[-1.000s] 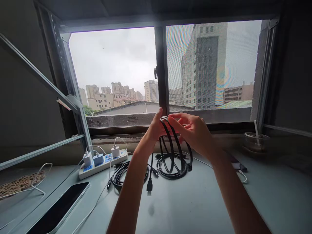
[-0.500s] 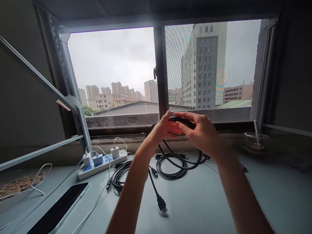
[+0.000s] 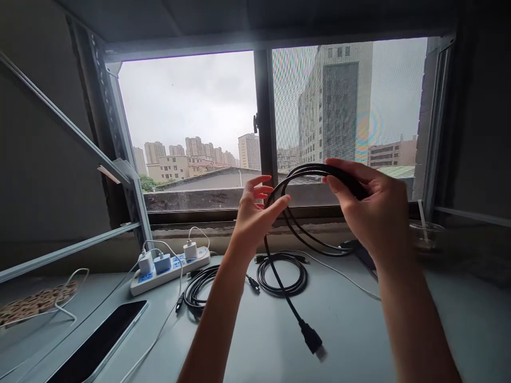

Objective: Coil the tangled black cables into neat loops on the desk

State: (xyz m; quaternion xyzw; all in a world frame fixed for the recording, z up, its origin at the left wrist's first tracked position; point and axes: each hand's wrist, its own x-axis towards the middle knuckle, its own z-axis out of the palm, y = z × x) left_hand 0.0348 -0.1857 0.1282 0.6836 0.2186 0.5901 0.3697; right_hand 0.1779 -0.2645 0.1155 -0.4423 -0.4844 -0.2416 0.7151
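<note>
A black HDMI cable [image 3: 307, 169], gathered in loose loops, hangs in the air above the desk. My right hand [image 3: 371, 205] grips the loops at their right side between thumb and fingers. At the left of the loops is my left hand [image 3: 259, 210], its fingers and thumb spread apart around the strands without closing on them. One end of the cable dangles down with its plug [image 3: 313, 339] over the front of the desk. The far end, partly behind my right hand, shows a connector at the right.
Two coiled black cables, one left [image 3: 197, 290] and one in the middle [image 3: 282, 274], lie on the desk [image 3: 347, 340]. A power strip [image 3: 171, 268] with chargers and a phone [image 3: 99, 340] are at left. A cup with a straw [image 3: 427, 234] stands at right, below the window.
My hands have moved apart; the right one has gone right and up with the cable loops. My left fingers have spread away from the loops. The dangling plug has swung right.
</note>
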